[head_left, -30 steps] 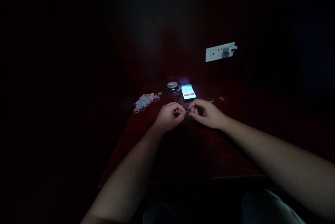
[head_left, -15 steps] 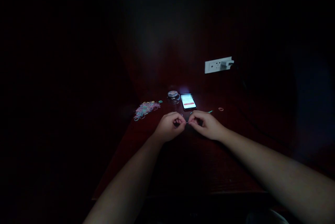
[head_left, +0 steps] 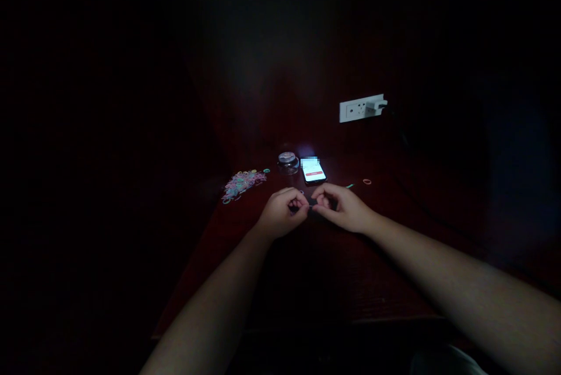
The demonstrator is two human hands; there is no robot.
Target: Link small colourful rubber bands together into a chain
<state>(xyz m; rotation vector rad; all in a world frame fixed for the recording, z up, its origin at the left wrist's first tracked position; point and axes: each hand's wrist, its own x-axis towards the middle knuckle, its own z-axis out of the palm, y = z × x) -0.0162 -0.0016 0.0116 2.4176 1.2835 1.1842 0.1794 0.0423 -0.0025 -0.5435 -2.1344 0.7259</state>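
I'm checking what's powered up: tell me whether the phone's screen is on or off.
On: the phone's screen glows white, with a red bar across its lower part.

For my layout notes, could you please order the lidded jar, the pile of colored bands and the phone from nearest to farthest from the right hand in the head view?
1. Phone, just beyond the right hand.
2. Lidded jar, left of the phone.
3. Pile of colored bands, left of the jar.

A lit, black-edged rectangular smartphone (head_left: 314, 172) lies face up on the reddish-brown wooden tabletop (head_left: 307, 287); beyond, a white rectangular wall socket (head_left: 355, 110) holds a white plug (head_left: 374, 106), apparently trailing a dark cord (head_left: 402, 136)
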